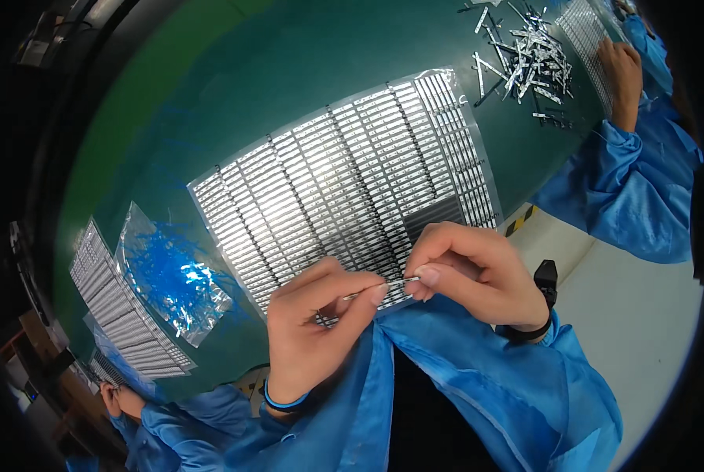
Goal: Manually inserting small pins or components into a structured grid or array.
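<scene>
Between my two hands I hold a thin narrow strip (399, 282), pinched at both ends over the near edge of a sheet. My left hand (320, 315) grips one end between thumb and forefinger. The other end sits in the pinch of my right hand (468, 271). Beneath lies a large clear plastic sheet (313, 169) covered with rows of small silvery strips, some columns turned the other way at its right side. A darker grey patch without silvery strips shows on the sheet just beyond my right hand.
A pile of loose strips (537, 63) lies at the far right of the green table (289, 63). To the left are a clear bag with blue slivers (171, 271) and another strip-covered sheet (120, 303). Co-workers' hands (621, 75) show at right and lower left (122, 400).
</scene>
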### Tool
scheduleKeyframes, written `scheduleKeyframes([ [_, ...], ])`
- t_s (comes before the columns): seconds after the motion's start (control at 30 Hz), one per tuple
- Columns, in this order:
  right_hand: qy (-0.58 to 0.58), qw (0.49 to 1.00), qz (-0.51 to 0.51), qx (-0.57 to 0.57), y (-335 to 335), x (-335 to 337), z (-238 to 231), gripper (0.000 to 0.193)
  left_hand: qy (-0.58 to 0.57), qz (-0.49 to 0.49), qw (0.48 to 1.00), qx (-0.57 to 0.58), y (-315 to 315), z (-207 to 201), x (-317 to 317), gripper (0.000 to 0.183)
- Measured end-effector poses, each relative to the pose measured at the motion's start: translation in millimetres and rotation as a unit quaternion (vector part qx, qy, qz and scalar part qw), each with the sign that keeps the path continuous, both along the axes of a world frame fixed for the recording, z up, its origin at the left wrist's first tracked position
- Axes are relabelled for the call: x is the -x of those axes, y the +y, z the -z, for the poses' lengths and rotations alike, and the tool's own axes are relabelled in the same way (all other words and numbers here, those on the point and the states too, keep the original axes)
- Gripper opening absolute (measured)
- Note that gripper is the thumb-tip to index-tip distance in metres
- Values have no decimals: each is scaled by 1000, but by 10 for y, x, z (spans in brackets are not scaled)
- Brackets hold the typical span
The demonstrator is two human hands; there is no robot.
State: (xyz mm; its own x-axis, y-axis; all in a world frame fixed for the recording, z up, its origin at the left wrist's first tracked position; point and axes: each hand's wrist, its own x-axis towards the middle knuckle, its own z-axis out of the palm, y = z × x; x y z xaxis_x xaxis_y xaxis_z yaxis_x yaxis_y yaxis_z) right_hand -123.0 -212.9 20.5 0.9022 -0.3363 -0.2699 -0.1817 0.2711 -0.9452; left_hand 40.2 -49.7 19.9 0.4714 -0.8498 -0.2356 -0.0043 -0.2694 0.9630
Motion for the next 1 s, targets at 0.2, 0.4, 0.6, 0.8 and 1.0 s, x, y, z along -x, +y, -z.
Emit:
scheduleKeyframes([
  [0.2, 4, 999, 14, -46, -39, 0, 79, 12, -1, -28, 1000, -10, -66, 64, 43, 13],
  [0.4, -2, 998, 18, 62, -38, 5, 85, 12, -4, -34, 999, -21, -85, 58, 51, 13],
  [0.6, -29, 998, -21, 58, -114, -15, 145, 13, 19, -68, 997, -41, -52, 60, 80, 10],
  [0.8, -39, 998, -12, 44, -126, -13, 139, 17, 49, -92, 993, -47, -92, 51, 65, 5],
  [1.0, -82, 994, -75, -15, -189, -25, 161, 16, 12, -92, 995, 40, -104, 70, 69, 6],
])
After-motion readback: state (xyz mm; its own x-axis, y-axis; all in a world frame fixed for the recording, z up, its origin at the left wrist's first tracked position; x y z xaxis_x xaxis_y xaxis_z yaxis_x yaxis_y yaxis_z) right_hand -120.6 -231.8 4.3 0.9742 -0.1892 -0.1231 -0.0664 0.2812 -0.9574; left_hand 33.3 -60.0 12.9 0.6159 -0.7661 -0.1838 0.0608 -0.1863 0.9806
